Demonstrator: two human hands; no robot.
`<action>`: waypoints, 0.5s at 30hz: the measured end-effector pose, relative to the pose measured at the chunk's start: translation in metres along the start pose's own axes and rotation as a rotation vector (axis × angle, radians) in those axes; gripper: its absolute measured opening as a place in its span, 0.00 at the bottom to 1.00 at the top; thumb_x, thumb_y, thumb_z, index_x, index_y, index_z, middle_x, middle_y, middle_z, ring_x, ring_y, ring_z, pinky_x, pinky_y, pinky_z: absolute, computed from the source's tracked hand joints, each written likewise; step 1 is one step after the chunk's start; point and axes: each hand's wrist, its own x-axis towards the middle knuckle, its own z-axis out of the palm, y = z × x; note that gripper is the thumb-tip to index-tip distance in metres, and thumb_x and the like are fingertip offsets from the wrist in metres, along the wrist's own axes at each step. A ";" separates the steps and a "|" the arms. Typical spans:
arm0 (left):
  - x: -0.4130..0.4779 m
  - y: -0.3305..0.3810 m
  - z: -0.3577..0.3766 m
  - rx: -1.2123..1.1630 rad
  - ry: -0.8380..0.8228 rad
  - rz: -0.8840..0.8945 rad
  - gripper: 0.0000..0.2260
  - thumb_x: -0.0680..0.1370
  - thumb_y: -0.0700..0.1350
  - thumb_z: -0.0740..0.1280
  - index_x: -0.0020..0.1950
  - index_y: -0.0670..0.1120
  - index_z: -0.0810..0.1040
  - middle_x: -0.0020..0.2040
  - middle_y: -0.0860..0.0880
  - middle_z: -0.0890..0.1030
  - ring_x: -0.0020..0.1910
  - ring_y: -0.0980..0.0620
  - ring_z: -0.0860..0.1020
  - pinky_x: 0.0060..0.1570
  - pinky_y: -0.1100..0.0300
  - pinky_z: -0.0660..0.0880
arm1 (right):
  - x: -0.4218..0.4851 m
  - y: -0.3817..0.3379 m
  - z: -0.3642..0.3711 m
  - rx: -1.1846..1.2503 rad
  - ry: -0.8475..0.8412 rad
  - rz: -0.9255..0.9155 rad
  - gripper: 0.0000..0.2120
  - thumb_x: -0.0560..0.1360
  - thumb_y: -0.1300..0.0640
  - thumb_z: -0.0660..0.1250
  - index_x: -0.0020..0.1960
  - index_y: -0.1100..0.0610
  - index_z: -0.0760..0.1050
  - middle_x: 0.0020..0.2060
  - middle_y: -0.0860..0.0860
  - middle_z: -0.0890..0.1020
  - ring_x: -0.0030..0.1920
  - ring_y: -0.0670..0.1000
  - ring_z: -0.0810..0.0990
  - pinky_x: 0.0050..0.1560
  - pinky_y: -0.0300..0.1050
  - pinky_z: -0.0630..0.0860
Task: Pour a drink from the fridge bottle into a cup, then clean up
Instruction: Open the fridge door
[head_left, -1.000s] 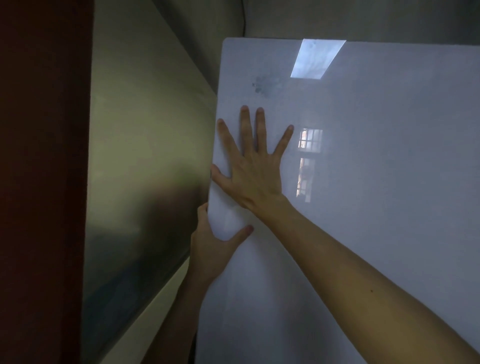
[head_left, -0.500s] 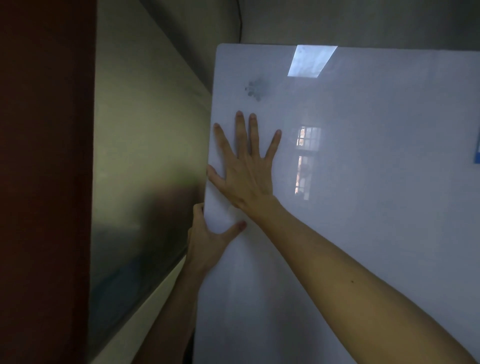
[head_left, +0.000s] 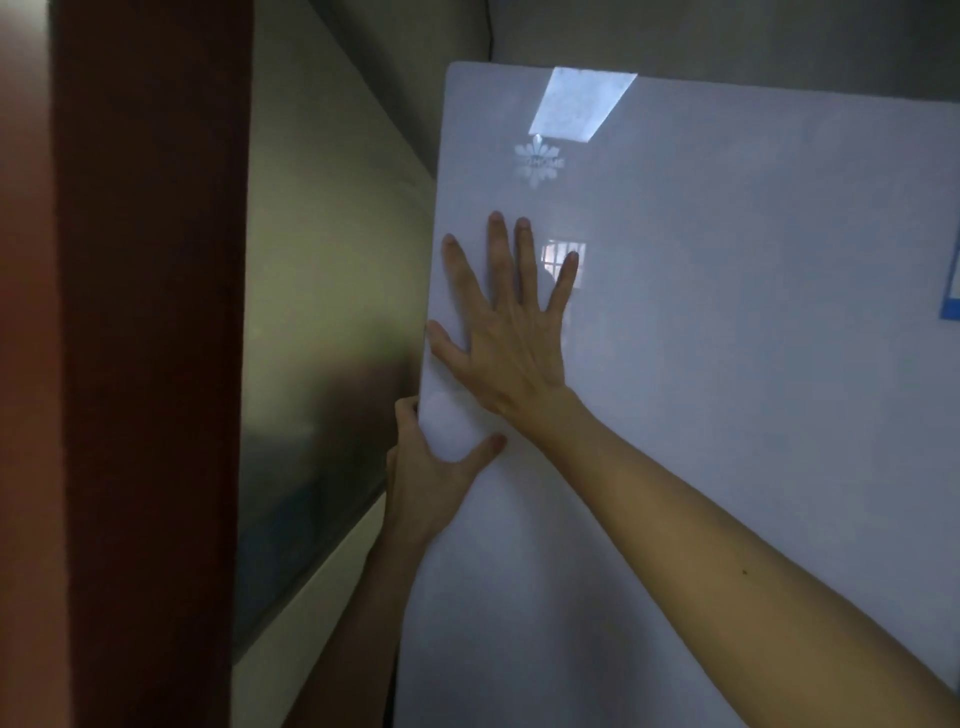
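A glossy white fridge door (head_left: 727, 364) fills the right side of the head view, with a pale logo near its top left. My right hand (head_left: 511, 338) lies flat on the door face, fingers spread, close to the door's left edge. My left hand (head_left: 431, 478) grips that left edge lower down, thumb on the front and fingers wrapped behind it. No bottle or cup is in view.
A shiny metallic wall panel (head_left: 322, 364) stands to the left of the fridge. A dark red-brown upright (head_left: 150, 364) is at the far left. A blue sticker corner (head_left: 950, 291) shows at the door's right edge.
The view has shifted slightly, so the door and both hands sit a little lower and left in frame. Both hands keep their places on the door.
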 end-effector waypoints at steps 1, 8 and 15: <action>-0.003 0.002 -0.001 0.003 -0.002 0.008 0.35 0.65 0.55 0.80 0.65 0.48 0.67 0.52 0.52 0.78 0.48 0.56 0.77 0.43 0.66 0.70 | -0.001 -0.001 -0.003 0.002 0.001 0.001 0.37 0.77 0.33 0.52 0.80 0.49 0.52 0.79 0.59 0.51 0.79 0.62 0.47 0.70 0.74 0.45; -0.027 0.019 -0.016 0.010 -0.004 0.066 0.31 0.67 0.54 0.79 0.63 0.49 0.67 0.47 0.57 0.76 0.44 0.62 0.76 0.41 0.69 0.69 | -0.012 -0.015 -0.034 0.051 -0.016 0.042 0.36 0.78 0.36 0.54 0.80 0.50 0.51 0.79 0.60 0.49 0.79 0.63 0.45 0.70 0.74 0.44; -0.063 0.035 -0.035 -0.065 0.018 0.135 0.31 0.63 0.59 0.75 0.60 0.46 0.71 0.47 0.54 0.78 0.43 0.59 0.77 0.42 0.62 0.71 | -0.028 -0.035 -0.081 0.111 -0.024 0.117 0.39 0.77 0.35 0.55 0.80 0.52 0.48 0.79 0.60 0.46 0.79 0.63 0.42 0.70 0.75 0.45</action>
